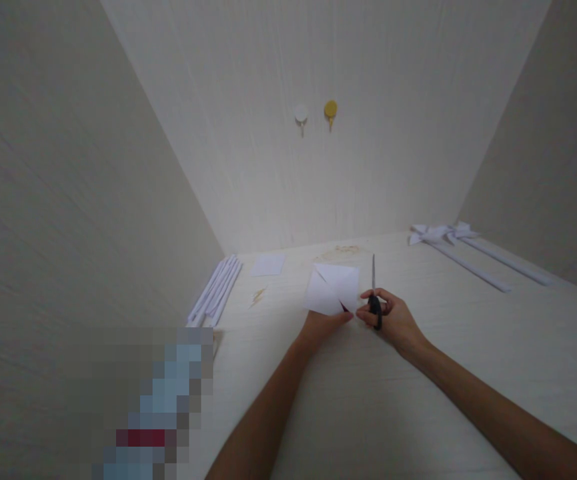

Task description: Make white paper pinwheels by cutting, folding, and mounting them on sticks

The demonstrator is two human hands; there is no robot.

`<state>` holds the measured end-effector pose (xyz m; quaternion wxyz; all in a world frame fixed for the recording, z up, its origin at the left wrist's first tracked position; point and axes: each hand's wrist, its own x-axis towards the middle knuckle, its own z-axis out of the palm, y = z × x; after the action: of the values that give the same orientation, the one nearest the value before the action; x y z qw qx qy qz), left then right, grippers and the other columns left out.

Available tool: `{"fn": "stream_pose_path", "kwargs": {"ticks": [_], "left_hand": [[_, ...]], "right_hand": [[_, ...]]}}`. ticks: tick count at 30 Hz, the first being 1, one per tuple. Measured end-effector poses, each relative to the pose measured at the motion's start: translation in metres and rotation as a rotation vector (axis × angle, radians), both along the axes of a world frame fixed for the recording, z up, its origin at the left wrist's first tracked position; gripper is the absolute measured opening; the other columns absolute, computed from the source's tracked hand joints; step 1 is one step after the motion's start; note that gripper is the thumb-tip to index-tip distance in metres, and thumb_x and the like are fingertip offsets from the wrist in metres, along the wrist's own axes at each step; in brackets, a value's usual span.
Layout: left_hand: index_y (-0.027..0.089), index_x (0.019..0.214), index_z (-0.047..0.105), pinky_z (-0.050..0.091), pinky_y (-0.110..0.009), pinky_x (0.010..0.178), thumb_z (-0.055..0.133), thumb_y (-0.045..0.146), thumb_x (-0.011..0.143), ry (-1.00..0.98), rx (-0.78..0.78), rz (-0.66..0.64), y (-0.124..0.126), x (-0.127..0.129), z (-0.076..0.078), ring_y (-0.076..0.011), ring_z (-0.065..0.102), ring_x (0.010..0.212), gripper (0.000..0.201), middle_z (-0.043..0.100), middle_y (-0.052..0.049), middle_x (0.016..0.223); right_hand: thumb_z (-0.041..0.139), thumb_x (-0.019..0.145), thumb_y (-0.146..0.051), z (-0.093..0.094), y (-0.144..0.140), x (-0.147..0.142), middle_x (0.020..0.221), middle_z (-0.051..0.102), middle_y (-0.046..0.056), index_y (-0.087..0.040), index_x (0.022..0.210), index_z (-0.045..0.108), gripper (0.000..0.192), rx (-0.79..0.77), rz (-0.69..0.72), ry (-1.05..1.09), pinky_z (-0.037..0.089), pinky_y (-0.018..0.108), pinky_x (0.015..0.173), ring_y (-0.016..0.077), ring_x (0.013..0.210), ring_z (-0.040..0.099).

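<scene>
- Holding a folded white paper square up over the counter, the left hand pinches its near edge.
- Right hand is closed through the scissors handles just right of the paper, blades together and pointing away; cutting looks about to begin, calling for opened blades swung to the paper's edge.
- Left of the paper lie rolled paper sticks and a small sheet; far right, two paper pinwheels. Nothing lies between blades and paper.

Pale cream walls close in on three sides of a light wood-grain table. Two round hooks, white hook and yellow hook, sit high on the back wall, under soft, dim light.
</scene>
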<state>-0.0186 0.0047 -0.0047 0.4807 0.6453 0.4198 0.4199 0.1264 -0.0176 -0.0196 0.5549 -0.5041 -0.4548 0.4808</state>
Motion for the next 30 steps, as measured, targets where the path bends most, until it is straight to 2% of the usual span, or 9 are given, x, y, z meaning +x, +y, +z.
{"fn": "stream_pose_path", "kwargs": {"ticks": [15, 22, 27, 30], "left_hand": [[0.018, 0.092, 0.058, 0.037, -0.035, 0.089, 0.06, 0.016, 0.058, 0.112, 0.091, 0.022, -0.001, 0.004, 0.003, -0.0216, 0.052, 0.097, 0.034, 0.06, -0.008, 0.102], [0.016, 0.098, 0.056, 0.035, -0.034, 0.09, 0.055, 0.014, 0.062, 0.17, 0.194, -0.054, 0.004, 0.007, -0.002, -0.0193, 0.051, 0.099, 0.036, 0.059, -0.007, 0.104], [0.019, 0.097, 0.059, 0.034, -0.035, 0.09, 0.054, 0.013, 0.061, 0.081, 0.198, -0.106, 0.007, 0.008, -0.011, -0.0211, 0.05, 0.1, 0.036, 0.06, -0.006, 0.102], [0.019, 0.096, 0.059, 0.036, -0.035, 0.087, 0.056, 0.013, 0.06, -0.001, 0.132, -0.078, 0.006, 0.007, -0.011, -0.0223, 0.053, 0.096, 0.037, 0.059, -0.007, 0.104]], "right_hand": [[0.07, 0.049, -0.029, 0.002, -0.003, -0.002, 0.051, 0.057, -0.005, -0.019, 0.078, 0.045, 0.04, 0.026, 0.023, -0.043, 0.032, 0.018, 0.037, 0.0062, 0.038, 0.044], [0.072, 0.046, -0.028, 0.003, -0.003, -0.003, 0.053, 0.058, -0.003, -0.019, 0.076, 0.044, 0.042, 0.073, 0.054, -0.09, 0.035, 0.018, 0.039, 0.0082, 0.042, 0.049], [0.07, 0.049, -0.029, 0.002, -0.004, -0.004, 0.054, 0.059, -0.003, -0.02, 0.074, 0.044, 0.038, 0.128, 0.067, -0.164, 0.039, 0.02, 0.043, 0.0103, 0.045, 0.053], [0.07, 0.05, -0.029, 0.001, -0.004, -0.004, 0.055, 0.059, -0.002, -0.02, 0.076, 0.045, 0.037, 0.158, 0.051, -0.173, 0.04, 0.021, 0.045, 0.0111, 0.048, 0.054]]}}
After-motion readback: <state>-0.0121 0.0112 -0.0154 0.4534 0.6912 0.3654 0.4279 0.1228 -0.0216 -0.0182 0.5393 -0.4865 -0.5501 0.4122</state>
